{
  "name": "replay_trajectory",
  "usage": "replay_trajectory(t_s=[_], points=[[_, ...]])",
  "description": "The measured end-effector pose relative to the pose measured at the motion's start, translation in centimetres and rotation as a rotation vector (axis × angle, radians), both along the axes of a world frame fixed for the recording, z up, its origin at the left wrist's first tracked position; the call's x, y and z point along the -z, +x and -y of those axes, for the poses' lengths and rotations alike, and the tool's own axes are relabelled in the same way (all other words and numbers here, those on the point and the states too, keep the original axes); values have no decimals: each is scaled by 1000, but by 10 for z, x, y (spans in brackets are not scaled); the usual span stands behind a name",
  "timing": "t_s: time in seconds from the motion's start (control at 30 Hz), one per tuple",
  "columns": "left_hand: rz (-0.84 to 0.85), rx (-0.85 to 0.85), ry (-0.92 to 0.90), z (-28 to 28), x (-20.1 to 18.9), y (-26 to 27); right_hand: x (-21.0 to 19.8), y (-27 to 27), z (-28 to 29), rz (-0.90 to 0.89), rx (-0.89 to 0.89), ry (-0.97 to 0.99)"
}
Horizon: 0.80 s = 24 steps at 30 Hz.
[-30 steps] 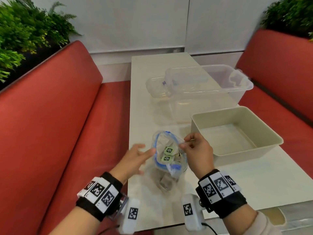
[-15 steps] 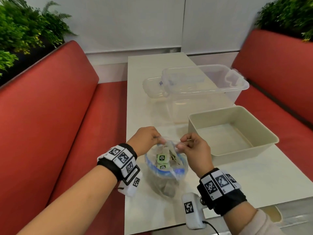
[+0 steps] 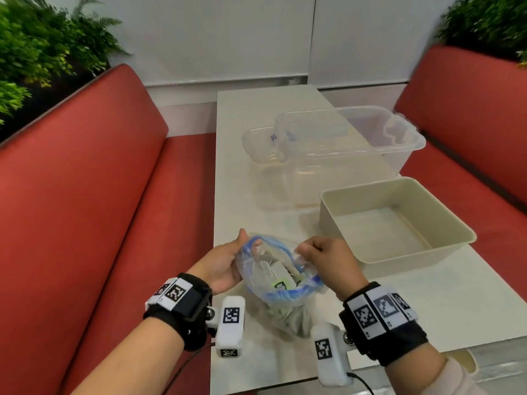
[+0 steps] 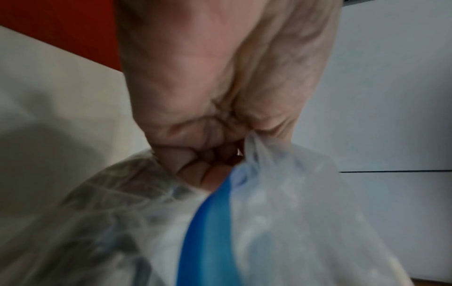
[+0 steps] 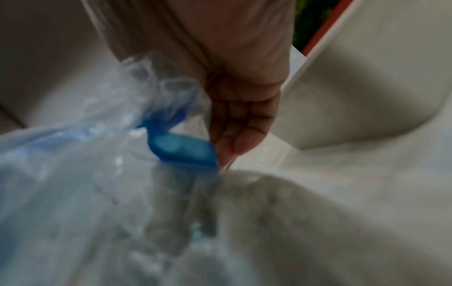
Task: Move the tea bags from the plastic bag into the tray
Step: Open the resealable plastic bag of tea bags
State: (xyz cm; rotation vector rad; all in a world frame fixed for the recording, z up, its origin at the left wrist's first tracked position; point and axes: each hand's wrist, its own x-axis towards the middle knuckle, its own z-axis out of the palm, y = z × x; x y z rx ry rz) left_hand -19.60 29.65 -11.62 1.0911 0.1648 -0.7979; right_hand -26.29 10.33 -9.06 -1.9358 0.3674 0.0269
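Note:
A clear plastic bag (image 3: 268, 283) with a blue zip rim stands on the table near its front edge, its mouth held wide. Inside lie several tea bags (image 3: 281, 276), one with a green label. My left hand (image 3: 228, 260) grips the bag's left rim, fingers curled over the plastic (image 4: 264, 174). My right hand (image 3: 322, 258) pinches the right rim beside the blue strip (image 5: 181, 149). The beige tray (image 3: 396, 246) sits just right of my right hand, with nothing in it.
Behind the tray stands a clear plastic tub (image 3: 350, 146) with a smaller clear container (image 3: 256, 143) at its left. Red bench seats (image 3: 85, 209) flank the white table (image 3: 413, 303). Green plants (image 3: 37, 52) fill the back corners.
My left hand came in from the left and took hold of the bag's rim. Both hands have since pulled the mouth wider, and the bag leans more toward me.

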Motion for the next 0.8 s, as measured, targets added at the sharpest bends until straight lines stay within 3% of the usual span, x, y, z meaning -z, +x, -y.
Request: replay_trajectory(t_s=[0.13, 0.2, 0.27, 0.37, 0.47, 0.53, 0.63, 0.8], points=[[0, -61, -9, -5, 18, -9, 12, 4, -6, -47, 109, 542], [-31, -157, -36, -6, 27, -10, 19, 5, -5, -71, 107, 910], [-24, -254, -66, -6, 34, -10, 25, 4, -3, -72, 68, 1140], [-24, -373, -150, -6, 39, -11, 29, 6, -4, -79, 121, 1053], [-23, -457, -223, -6, 38, -13, 26, 3, -5, -118, 201, 590], [-15, -487, -239, -6, 39, -14, 24, 0, -4, -201, 173, 432], [-3, -529, -236, -6, 44, -14, 25, -2, -5, -238, 115, 594], [-50, -618, -302, -6, 51, -17, 33, 3, -9, -122, 319, 993]])
